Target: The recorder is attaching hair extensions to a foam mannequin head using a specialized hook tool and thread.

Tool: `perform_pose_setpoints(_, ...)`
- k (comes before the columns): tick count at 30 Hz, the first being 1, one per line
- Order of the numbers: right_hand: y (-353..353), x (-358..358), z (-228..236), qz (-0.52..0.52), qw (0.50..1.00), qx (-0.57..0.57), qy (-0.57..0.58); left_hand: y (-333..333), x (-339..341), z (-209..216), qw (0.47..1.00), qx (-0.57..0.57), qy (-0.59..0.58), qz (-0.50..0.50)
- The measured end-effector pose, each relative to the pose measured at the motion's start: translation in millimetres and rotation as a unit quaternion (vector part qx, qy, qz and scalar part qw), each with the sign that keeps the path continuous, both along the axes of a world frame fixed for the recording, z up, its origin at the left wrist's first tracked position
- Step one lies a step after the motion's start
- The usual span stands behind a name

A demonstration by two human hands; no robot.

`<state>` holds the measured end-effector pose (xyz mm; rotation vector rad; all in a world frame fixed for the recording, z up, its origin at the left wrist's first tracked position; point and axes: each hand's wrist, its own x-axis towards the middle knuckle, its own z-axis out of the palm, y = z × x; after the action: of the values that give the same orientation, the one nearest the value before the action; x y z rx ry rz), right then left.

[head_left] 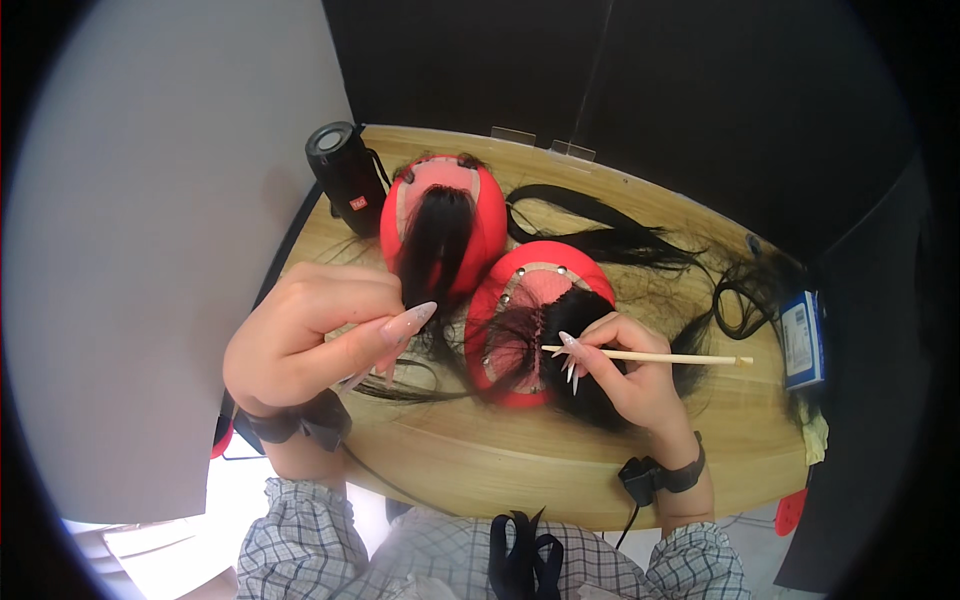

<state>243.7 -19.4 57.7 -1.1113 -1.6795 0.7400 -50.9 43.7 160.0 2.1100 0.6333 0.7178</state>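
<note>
In my right hand [632,370] is a thin pale wooden stick [690,358], pinched between thumb and fingers. Its left tip meets the parting in the dark hair on a red dome-shaped wig block [487,370]. Pinned to that block is a mesh wig cap [545,288], with black hair [590,400] falling to the right under my hand. My left hand [310,335] is raised to the left of this block, fingers curled and thumb pressed in; whether it grips fine hairs cannot be made out. Loose wisps spread from the parting toward it.
A second red wig block [490,205] with black hair stands behind. Left of it is a black cylindrical speaker [345,180]. Long black hair bundles [590,212] lie at the back. A blue and white box [801,340] sits at the right edge. Dark panels [700,110] enclose the wooden table [480,470].
</note>
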Motion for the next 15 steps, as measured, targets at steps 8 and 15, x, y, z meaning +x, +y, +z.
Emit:
perform_pose_setpoints(8,-0.6,2.4,-0.4,0.007,1.0,-0.007,-0.001,-0.4,0.6,0.1,1.0,0.002,-0.008,-0.004)
perform_pose_setpoints(15,-0.8,2.7,-4.0,0.014,0.998,-0.043,0.052,0.8,-1.2,1.3,1.0,0.011,0.0,-0.016)
